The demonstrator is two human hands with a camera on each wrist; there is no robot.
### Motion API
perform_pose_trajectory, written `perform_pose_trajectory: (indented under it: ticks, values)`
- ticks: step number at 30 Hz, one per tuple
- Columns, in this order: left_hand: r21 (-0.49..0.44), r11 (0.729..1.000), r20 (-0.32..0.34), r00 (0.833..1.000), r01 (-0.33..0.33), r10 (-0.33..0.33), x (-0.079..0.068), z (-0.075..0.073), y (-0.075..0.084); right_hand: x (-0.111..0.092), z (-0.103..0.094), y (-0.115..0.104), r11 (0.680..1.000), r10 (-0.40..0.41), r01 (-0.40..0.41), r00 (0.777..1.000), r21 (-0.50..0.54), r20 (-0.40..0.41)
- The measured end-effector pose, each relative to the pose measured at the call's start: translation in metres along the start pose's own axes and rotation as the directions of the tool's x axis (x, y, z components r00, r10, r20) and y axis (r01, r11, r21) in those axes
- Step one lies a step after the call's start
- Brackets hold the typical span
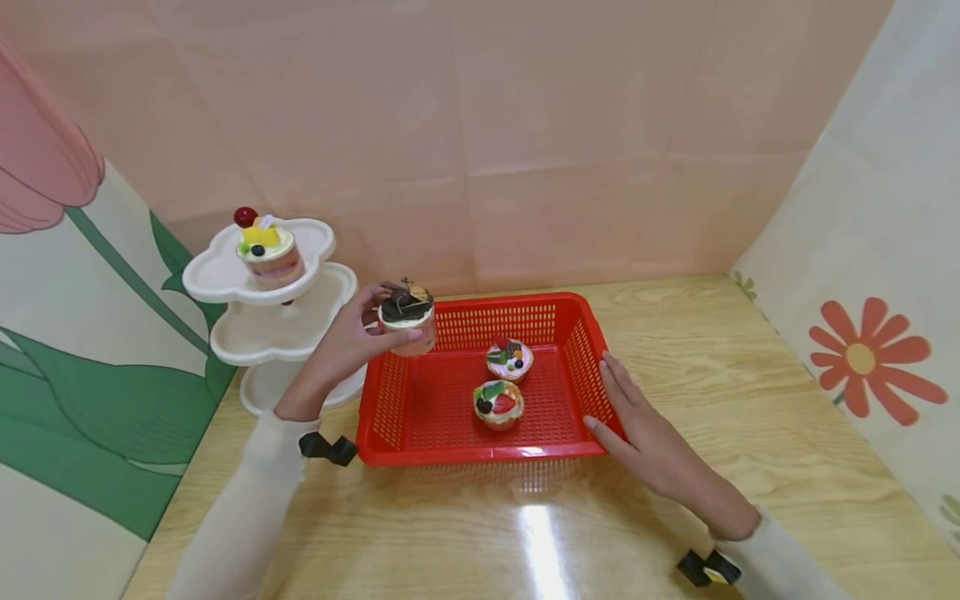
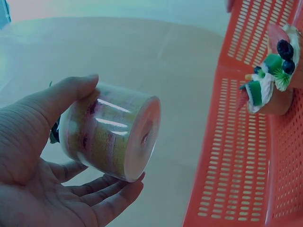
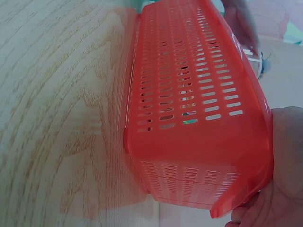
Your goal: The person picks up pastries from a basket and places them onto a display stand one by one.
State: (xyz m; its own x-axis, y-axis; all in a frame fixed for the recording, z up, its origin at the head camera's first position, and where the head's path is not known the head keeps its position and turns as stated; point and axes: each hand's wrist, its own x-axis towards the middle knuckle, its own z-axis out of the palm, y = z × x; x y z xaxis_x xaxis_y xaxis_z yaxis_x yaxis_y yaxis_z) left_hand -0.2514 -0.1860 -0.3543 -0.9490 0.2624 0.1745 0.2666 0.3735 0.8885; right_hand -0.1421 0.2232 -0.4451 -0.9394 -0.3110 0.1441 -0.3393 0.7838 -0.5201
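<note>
And it's one red basket point(image 1: 472, 456) at six o'clock, two little topped tarts point(image 1: 498, 407) inside! Over at nine, one white stand point(image 1: 262, 329), three tiers point(image 1: 213, 265) on it! Cake cups point(image 1: 408, 329)? Two, one up on that stand, one at the basket's ten o'clock corner! And two large printed flowers point(image 1: 860, 358), pink at ten, red at three!

From my right wrist, the slotted walls of the red basket point(image 3: 199, 151) fill the middle, with the wood-grained table point(image 3: 57, 113) at nine o'clock. Towards four o'clock my right hand point(image 3: 289, 151), partly cut off, grips the rim. Past the rim at half past one, my left hand point(image 3: 242, 23) holds a clear cup point(image 3: 255, 61), mostly hidden.
</note>
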Motion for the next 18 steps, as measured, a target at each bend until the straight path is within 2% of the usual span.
perform_pose_trajectory:
  ticks: [11, 18]
  values:
    - [-0.005, 1.0, -0.02, 1.0, -0.011, 0.011, -0.021, -0.017, -0.001, -0.001, -0.001, -0.001, 1.0, 0.003, -0.003, 1.0, -0.002, -0.022]
    - [-0.021, 1.0, -0.034, 0.999, 0.001, -0.002, -0.035, -0.027, -0.009, -0.001, -0.001, -0.001, 1.0, 0.004, -0.004, 1.0, 0.009, 0.002]
